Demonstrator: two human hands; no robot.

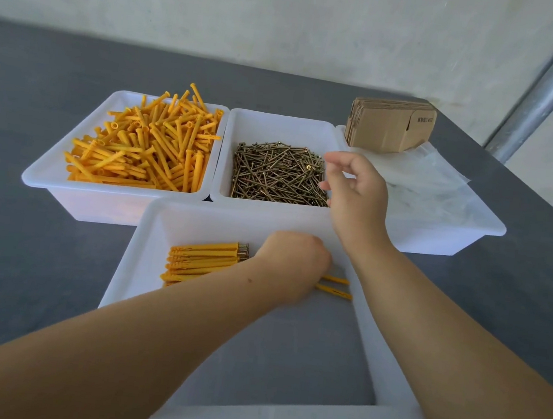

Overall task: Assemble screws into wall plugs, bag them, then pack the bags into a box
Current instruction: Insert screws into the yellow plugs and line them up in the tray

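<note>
Left hand [293,263] clenched on plugs [335,286]; right hand [357,187] fingers loosely curled, empty, beside screws [279,171]. Risk: plugs slip, scatter in tray [147,239].

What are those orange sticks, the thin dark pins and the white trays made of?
The orange sticks look like moulded plastic: uniform matte colour, hollow ends. The pins look like metal screws with a brassy, slightly shiny finish and small flat heads. The white trays seem to be smooth, slightly translucent plastic, since the orange glows faintly through one wall.
</note>
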